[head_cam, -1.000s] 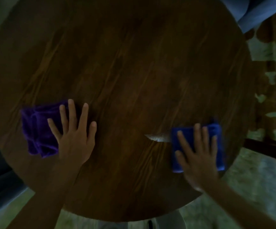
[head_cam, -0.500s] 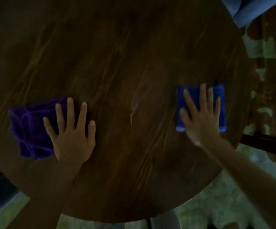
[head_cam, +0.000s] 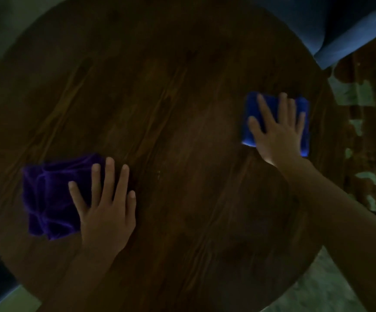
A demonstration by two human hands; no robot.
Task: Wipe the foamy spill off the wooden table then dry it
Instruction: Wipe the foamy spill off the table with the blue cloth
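A round dark wooden table (head_cam: 171,97) fills the dim view. My right hand (head_cam: 277,131) lies flat, fingers spread, pressing a folded blue cloth (head_cam: 251,113) against the table's right side. My left hand (head_cam: 106,206) rests flat on the near left of the table, its outer fingers overlapping the right edge of a crumpled purple cloth (head_cam: 47,199). A faint pale speck (head_cam: 158,174) shows on the wood between the hands. No clear foam is visible elsewhere.
A blue upholstered seat (head_cam: 340,25) stands past the table's far right edge. Patterned floor (head_cam: 367,109) shows on the right and pale floor (head_cam: 306,296) below the near edge. Something dark sits at the lower left.
My right hand has slid the blue cloth away from me along the table's right side, and the pale foam streak has gone. My left hand and the purple cloth stayed put.
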